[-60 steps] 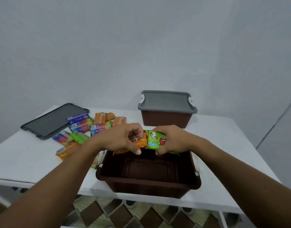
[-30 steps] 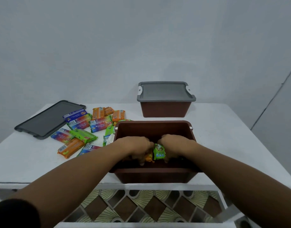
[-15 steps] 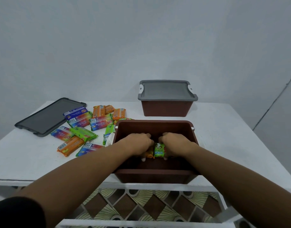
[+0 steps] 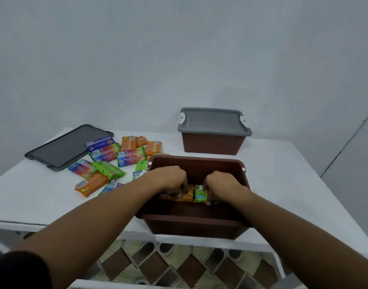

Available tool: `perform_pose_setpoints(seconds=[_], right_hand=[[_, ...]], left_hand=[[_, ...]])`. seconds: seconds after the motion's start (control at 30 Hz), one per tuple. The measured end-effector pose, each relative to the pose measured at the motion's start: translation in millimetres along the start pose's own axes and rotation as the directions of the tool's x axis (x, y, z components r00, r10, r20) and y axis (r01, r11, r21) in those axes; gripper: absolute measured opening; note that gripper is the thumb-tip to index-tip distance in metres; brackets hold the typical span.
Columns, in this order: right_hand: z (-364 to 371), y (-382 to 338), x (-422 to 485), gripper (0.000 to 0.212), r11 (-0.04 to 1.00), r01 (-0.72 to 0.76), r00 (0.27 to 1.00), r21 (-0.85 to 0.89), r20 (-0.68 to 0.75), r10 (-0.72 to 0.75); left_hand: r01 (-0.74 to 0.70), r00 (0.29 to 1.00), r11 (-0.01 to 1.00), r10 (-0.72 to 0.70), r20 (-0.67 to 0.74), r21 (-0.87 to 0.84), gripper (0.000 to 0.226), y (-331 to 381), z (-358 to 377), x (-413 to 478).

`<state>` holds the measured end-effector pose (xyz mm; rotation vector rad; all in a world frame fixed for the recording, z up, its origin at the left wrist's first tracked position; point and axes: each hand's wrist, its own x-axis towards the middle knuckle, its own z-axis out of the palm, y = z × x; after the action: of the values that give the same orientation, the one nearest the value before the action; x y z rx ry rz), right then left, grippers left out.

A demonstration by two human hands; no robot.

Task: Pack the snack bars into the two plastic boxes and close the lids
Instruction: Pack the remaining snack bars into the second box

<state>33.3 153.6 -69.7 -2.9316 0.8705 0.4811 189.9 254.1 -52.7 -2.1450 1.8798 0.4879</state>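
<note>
An open brown plastic box (image 4: pixel 196 227) stands at the table's near edge. Both my hands are down inside it. My left hand (image 4: pixel 168 179) grips an orange snack bar (image 4: pixel 186 196), and my right hand (image 4: pixel 222 187) grips a green snack bar (image 4: pixel 200 193) beside it, low in the box. Several more snack bars (image 4: pixel 108 161) in orange, green and rainbow wrappers lie loose on the table left of the box. A second brown box (image 4: pixel 212 142) with its grey lid (image 4: pixel 213 121) on stands behind.
A loose grey lid (image 4: pixel 64 148) lies flat at the table's far left. The white table (image 4: pixel 283 174) ends just under the open box's front wall, with patterned floor tiles below. A pale wall stands close behind the table.
Both hands carried the orange and green bars from above the box's far rim down inside it. In the last half second they moved slightly apart.
</note>
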Motion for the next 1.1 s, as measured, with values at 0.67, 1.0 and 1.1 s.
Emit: perform_pose_setpoints(seconds=[0.67,1.0,1.1], right_hand=[[-103.7,-120.5,43.6,0.009,0.824,0.377,0.852,0.423,-0.507,-0.129],[-110.1,-216.3,96.4,0.027,0.885,0.355,0.921,0.301,-0.278,-0.274],[-108.4,-243.0,113.4,0.026,0.887,0.334,0.936,0.32,-0.228,-0.27]], left_hand=[[-0.025,0.824,0.882,-0.249,-0.509,-0.471,0.019,-138.4,-41.2,-120.0],[0.232,0.855,0.908,-0.361,-0.372,-0.349,0.016,-238.3,10.0,-139.1],[0.31,0.859,0.887,-0.416,-0.3,-0.341,0.02,-270.2,32.2,-138.6]])
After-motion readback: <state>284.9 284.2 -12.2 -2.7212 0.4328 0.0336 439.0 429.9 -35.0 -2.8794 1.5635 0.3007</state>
